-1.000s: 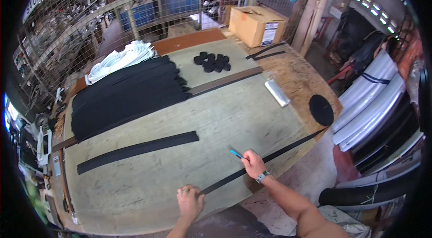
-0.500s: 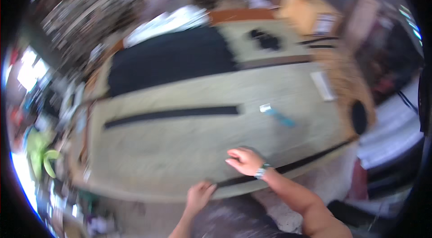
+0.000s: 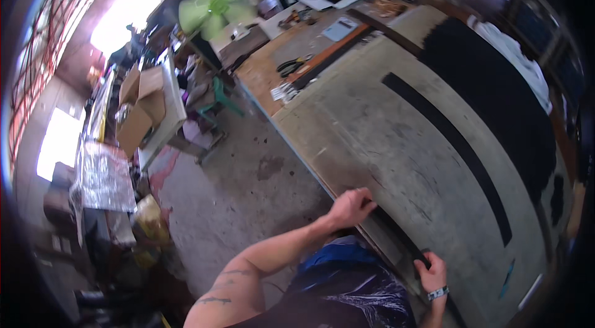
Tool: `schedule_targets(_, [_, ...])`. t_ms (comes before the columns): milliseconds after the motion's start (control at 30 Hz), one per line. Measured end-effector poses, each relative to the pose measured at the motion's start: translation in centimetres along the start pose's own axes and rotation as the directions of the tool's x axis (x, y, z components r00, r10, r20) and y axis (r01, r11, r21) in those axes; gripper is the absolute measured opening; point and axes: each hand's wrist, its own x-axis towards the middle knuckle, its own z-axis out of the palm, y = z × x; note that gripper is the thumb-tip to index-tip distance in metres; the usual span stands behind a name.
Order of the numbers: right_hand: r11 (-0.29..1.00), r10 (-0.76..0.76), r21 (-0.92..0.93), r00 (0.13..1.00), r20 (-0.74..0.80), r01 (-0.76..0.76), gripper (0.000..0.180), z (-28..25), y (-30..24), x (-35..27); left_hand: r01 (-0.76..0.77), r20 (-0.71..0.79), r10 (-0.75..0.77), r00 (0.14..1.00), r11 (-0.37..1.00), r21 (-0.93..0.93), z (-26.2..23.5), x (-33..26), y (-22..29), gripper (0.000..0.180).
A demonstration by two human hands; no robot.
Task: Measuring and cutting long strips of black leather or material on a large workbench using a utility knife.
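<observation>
A long black strip [image 3: 401, 234] lies along the near edge of the worktable [image 3: 372, 129]. My left hand [image 3: 352, 207] is closed around its far end, right at the table's edge. Lower down, my right hand [image 3: 432, 273], with a watch on the wrist, pinches the same strip between thumb and fingers. Part of the strip past that hand is hidden by the wrist. A second black strip [image 3: 462, 145] rests flat and untouched in the middle of the table. Beyond it spreads a large black sheet [image 3: 496, 89] with ragged edges.
A thin blue tool [image 3: 507, 278] and a white bar [image 3: 530, 291] lie at the lower right. Black-handled pliers or cutters [image 3: 294, 66] sit at the table's left end. A green fan [image 3: 214, 4], green stool [image 3: 221, 103] and cardboard box [image 3: 145, 98] stand beyond.
My view has swung left, bringing the table's left end and floor into sight. My right hand, earlier raised above the strip, has come down and taken hold of it. My left hand stays at its end.
</observation>
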Motion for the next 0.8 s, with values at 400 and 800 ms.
schedule_targets(400, [0.998, 0.063, 0.006, 0.995, 0.074, -0.063, 0.02, 6.1, -4.7, 6.0, 0.252, -0.706, -0.002, 0.708, 0.935, 0.249, -19.9, 8.9, -13.5, 0.027])
schedule_targets(800, [0.998, 0.059, -0.02, 0.995, 0.075, -0.058, 0.02, 6.7, -5.4, 6.4, 0.346, -0.776, 0.123, 0.618, 0.844, 0.41, -17.7, 7.9, -13.3, 0.046])
